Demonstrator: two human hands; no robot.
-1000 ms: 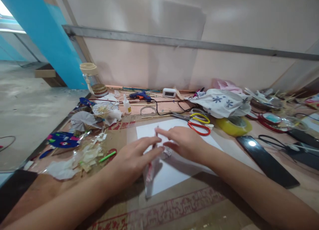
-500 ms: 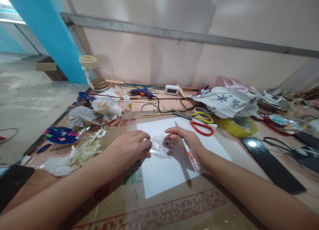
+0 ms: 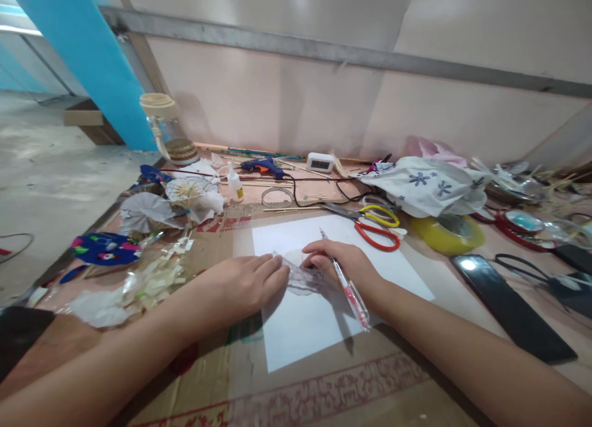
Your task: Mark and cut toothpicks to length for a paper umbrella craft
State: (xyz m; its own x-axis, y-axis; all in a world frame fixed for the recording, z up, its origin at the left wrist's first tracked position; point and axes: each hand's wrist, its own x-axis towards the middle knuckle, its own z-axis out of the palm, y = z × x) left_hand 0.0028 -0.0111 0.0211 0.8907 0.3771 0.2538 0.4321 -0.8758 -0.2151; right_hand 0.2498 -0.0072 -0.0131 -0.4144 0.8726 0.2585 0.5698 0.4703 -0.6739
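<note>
A small, thin, see-through piece [image 3: 303, 283] with a pleated look and faint dark markings lies on a white sheet of paper [image 3: 296, 340]. My left hand [image 3: 252, 282] rests palm down with its fingers and thumb close together on the left edge of this piece. Over its right side, my right hand [image 3: 345, 263] has curled fingers, and their tips touch the piece or hover just above it. A clear pen [image 3: 349, 291] with pink markings is tucked between the right fingers, its tip pointing up and away from me. My fingers partly hide the piece.
Scissors [image 3: 377, 226] with red and yellow handles lie behind the sheet, beside yellow tape [image 3: 446, 234]. A black phone [image 3: 513, 306] is at right. Further back are a blue glue gun [image 3: 263, 166], a glue bottle [image 3: 235, 183] and a timer [image 3: 320, 162]. Cloth fans [image 3: 107, 249] sit left.
My left hand has flattened and shifted slightly right over the thin piece, which now looks more gathered. My right fingers have curled in more, with the pen still between them.
</note>
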